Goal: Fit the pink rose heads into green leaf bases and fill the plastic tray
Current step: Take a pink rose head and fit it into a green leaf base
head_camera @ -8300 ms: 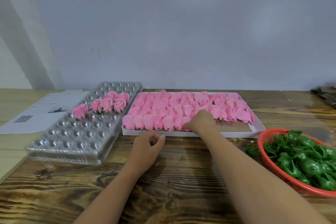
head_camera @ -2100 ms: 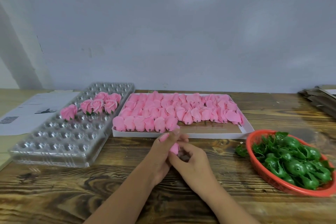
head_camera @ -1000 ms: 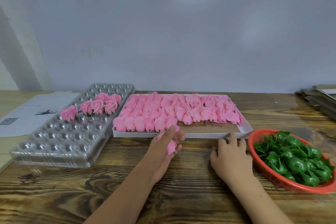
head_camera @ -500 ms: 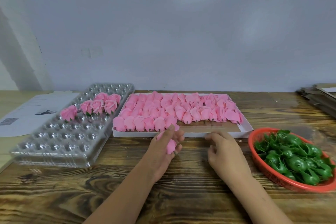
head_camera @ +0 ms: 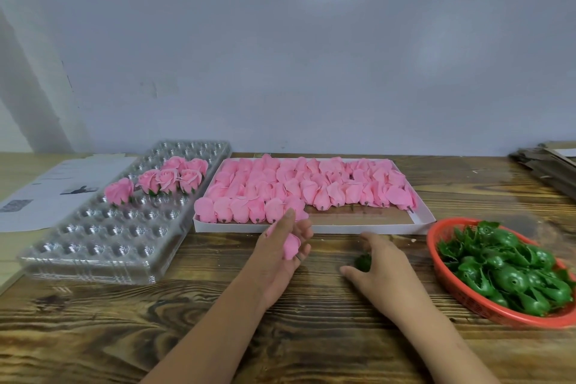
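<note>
- the fingers (head_camera: 300,232) of the left hand (head_camera: 280,256) curl round one pink rose head (head_camera: 291,246), lifted off the counter (head_camera: 187,321), likely so its underside is free to take a base.
- the right hand (head_camera: 383,268) arches low over the counter at 3 o'clock of the left; its fingers pinch a green leaf base (head_camera: 363,262), seemingly to carry it over to the rose.
- the red basket (head_camera: 461,299) of leaf bases sits at 3 o'clock, close to the right hand for quick picking.
- the white box (head_camera: 311,227) of loose rose heads lies at 12 o'clock, just beyond both hands.
- the plastic tray (head_camera: 93,259) rests at 10 o'clock with six finished roses (head_camera: 170,179) in its far cells; most cells are unfilled.
- a printed sheet (head_camera: 46,196) lies at 9 o'clock of the tray.
</note>
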The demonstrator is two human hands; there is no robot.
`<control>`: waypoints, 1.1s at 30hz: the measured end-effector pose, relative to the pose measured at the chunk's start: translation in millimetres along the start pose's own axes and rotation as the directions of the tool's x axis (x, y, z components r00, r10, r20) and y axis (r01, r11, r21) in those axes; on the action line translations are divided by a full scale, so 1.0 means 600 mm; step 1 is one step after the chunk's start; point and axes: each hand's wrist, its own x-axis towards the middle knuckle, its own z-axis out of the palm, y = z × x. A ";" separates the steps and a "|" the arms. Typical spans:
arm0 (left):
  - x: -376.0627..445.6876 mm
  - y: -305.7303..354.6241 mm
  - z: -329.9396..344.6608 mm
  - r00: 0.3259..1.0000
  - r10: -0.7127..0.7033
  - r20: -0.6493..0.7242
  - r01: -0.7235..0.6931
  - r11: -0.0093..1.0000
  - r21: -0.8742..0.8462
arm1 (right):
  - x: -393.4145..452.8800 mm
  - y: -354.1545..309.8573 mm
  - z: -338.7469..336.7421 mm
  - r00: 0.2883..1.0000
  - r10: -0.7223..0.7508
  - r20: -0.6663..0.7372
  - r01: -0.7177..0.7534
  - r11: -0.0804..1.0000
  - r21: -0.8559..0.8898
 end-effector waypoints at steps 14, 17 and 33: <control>0.005 0.003 -0.002 0.994 -0.051 -0.096 0.024 0.965 -0.260 | -0.012 -0.028 0.033 0.987 -0.141 -0.082 0.158 0.946 0.282; 0.004 0.001 -0.001 0.993 -0.051 -0.110 0.019 0.961 -0.276 | -0.014 -0.036 0.040 0.970 -0.216 -0.115 0.241 0.923 0.300; 0.004 -0.001 0.004 0.998 -0.051 -0.039 0.043 0.981 -0.187 | -0.015 -0.061 0.070 0.963 -0.255 -0.093 0.265 0.814 0.516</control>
